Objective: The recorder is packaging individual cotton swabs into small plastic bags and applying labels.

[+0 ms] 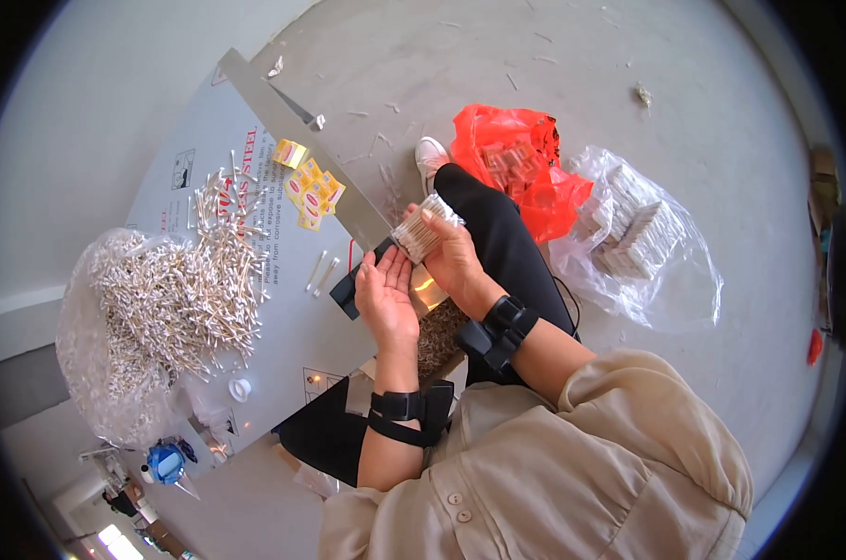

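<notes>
A flat bundle of cotton swabs (421, 233), with pale sticks and white tips, is gripped in my right hand (460, 261), the thumb lying across its top. My left hand (388, 297) is turned palm up with its fingers stretched out. Its fingertips come close to the bundle's lower edge; whether they touch it I cannot tell. On the metal table (283, 308) to the left, a big heap of loose cotton swabs (176, 303) spills from a clear plastic bag (82, 331). A few single swabs (326, 276) lie nearer my left hand.
Yellow and white packets (313, 194) lie by the table's edge. On the floor to the right are a red plastic bag (516, 173) with packs inside and a clear bag (642, 238) of bundled swabs. Below my hands, a box of swabs (439, 341) shows partly. Stray swabs litter the floor.
</notes>
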The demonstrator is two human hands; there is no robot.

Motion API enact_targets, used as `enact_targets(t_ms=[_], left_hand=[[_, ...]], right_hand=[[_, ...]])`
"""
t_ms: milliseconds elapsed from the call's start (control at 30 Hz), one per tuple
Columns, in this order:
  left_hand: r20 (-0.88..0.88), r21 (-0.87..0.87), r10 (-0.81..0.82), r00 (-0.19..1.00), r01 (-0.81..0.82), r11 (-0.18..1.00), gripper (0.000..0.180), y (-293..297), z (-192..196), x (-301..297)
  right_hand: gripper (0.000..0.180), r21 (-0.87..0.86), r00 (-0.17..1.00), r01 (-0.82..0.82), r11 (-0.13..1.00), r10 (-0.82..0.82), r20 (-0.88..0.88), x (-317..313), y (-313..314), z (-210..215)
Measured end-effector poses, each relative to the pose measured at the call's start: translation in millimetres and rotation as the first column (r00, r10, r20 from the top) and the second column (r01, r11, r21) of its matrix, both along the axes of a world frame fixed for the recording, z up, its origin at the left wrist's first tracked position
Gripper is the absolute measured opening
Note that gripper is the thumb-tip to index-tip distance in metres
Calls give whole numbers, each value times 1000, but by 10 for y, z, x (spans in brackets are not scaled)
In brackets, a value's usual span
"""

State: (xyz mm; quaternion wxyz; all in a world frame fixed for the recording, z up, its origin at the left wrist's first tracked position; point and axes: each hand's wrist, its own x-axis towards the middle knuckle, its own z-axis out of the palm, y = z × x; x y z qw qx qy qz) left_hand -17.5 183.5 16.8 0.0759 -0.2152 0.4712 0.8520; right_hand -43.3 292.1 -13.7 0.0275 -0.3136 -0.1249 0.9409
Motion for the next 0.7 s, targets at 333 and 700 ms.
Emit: enact_targets(t_ms=[333,700], left_hand=[[54,157,-24,998,15,987,68,47,33,-35],[-82,50,-154,985,158,986,49,-59,-88,-50]], right_hand=[[32,24,998,28,999,-26,-55,-56,-94,-52],[29,66,988,142,988,-146,58,-271,295,52]])
